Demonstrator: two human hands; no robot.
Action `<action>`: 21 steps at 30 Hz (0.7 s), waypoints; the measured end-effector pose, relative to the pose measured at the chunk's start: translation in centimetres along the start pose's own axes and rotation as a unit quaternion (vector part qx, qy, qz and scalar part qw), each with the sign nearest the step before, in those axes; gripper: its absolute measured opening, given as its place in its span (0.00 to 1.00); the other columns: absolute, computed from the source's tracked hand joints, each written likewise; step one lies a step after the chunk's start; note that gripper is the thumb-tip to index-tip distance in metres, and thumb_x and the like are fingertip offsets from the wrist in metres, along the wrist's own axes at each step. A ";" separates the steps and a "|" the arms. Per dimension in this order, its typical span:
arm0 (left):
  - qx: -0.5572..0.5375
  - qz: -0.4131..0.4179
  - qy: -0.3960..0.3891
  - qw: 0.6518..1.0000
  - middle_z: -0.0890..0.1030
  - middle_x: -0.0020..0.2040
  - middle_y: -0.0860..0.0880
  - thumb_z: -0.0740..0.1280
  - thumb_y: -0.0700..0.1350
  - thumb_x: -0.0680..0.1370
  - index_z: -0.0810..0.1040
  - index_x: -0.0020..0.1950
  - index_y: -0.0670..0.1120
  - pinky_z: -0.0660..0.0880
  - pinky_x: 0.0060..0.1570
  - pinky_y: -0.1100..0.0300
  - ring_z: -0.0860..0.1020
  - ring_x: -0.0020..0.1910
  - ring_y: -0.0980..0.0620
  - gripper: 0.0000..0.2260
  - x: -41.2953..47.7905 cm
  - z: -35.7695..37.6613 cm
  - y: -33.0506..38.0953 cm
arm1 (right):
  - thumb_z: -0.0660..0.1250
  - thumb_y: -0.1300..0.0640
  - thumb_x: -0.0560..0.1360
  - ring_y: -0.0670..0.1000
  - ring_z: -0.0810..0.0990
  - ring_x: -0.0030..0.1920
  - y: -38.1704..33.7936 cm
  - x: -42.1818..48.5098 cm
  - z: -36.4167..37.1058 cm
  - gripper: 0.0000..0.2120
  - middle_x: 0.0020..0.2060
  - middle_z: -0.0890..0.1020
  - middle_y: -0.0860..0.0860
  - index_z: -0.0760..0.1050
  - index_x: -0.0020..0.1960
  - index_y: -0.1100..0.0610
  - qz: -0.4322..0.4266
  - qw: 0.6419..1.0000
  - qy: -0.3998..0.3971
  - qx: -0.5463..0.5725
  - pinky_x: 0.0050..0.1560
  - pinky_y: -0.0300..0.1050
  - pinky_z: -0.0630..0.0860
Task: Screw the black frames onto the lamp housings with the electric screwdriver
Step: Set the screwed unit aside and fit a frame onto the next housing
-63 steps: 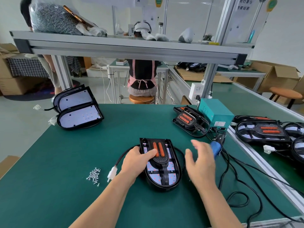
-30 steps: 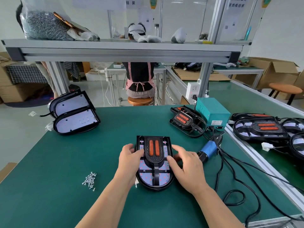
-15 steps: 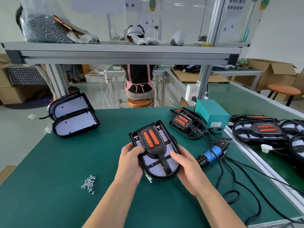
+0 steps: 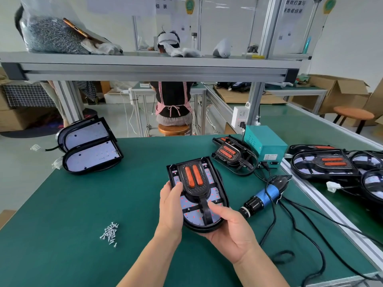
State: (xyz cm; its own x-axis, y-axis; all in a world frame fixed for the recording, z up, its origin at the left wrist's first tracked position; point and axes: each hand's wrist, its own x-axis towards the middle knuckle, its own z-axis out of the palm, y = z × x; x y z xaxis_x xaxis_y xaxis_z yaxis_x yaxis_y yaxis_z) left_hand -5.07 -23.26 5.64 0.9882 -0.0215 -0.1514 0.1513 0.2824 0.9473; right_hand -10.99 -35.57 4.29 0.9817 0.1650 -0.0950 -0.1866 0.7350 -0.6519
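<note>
Gripping left edge of lamp housing with left hand, thumb laid on top face. Cradling near end from below in right hand, thumb across front. Left forearm, right forearm bare, converging from bottom edge.

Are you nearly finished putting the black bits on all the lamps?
Not nearly. The framed lamps at the right look finished, though I can't see their screws. In hand: the left hand and right hand hold one lamp with its black frame laid on. Left: the screwdriver lies untouched, the screws wait in a pile, and two bare lamps have no frames.
</note>
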 end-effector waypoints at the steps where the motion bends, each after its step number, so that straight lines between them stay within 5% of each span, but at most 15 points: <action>1: 0.037 0.014 -0.012 0.999 0.81 0.62 0.48 0.62 0.56 0.78 0.84 0.52 0.55 0.72 0.68 0.42 0.79 0.63 0.46 0.12 -0.1 0.0 0.0 | 0.63 0.65 0.78 0.66 0.76 0.67 0.0 -0.1 0.0 0.24 0.68 0.76 0.66 0.70 0.74 0.64 -0.008 1.000 0.007 0.000 0.61 0.63 0.78; 5: 0.043 0.014 -0.074 0.996 0.84 0.61 0.55 0.52 0.64 0.83 0.84 0.60 0.55 0.69 0.70 0.53 0.80 0.62 0.57 0.24 -0.4 -0.2 -0.2 | 0.67 0.65 0.73 0.65 0.81 0.62 -0.6 -0.6 0.2 0.23 0.64 0.79 0.66 0.77 0.67 0.66 -0.038 0.998 0.035 0.033 0.54 0.61 0.81; 10: 0.125 0.025 -0.061 0.990 0.80 0.63 0.59 0.52 0.59 0.85 0.79 0.67 0.51 0.65 0.70 0.57 0.76 0.65 0.60 0.22 -0.1 -0.7 -2.2 | 0.63 0.64 0.74 0.64 0.82 0.60 -3.3 -1.9 0.4 0.17 0.61 0.81 0.67 0.81 0.58 0.70 -0.088 0.991 0.046 0.089 0.61 0.63 0.78; 14: 0.276 0.072 -0.068 0.956 0.77 0.56 0.68 0.56 0.54 0.84 0.80 0.60 0.57 0.63 0.59 0.65 0.72 0.57 0.72 0.13 -0.2 -0.7 -3.2 | 0.59 0.64 0.77 0.63 0.80 0.64 -6.7 -3.6 -0.3 0.18 0.63 0.81 0.63 0.80 0.63 0.66 -0.170 0.975 0.069 0.122 0.60 0.63 0.78; 21: 0.308 0.098 -0.067 0.944 0.77 0.55 0.66 0.57 0.50 0.84 0.78 0.54 0.60 0.64 0.58 0.64 0.70 0.55 0.75 0.10 -0.3 -0.8 -3.3 | 0.56 0.67 0.81 0.62 0.79 0.65 -12.8 -6.1 -4.3 0.18 0.64 0.80 0.63 0.72 0.69 0.69 -0.305 0.924 0.178 0.147 0.63 0.60 0.77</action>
State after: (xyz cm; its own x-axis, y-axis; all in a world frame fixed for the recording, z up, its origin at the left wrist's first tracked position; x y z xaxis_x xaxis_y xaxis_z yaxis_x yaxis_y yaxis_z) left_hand -5.89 -23.46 2.32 0.9863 -0.1594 0.0414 -0.0908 -0.3167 0.9442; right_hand -14.47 -48.80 9.96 0.8484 -0.5267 -0.0538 0.4538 0.7758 -0.4384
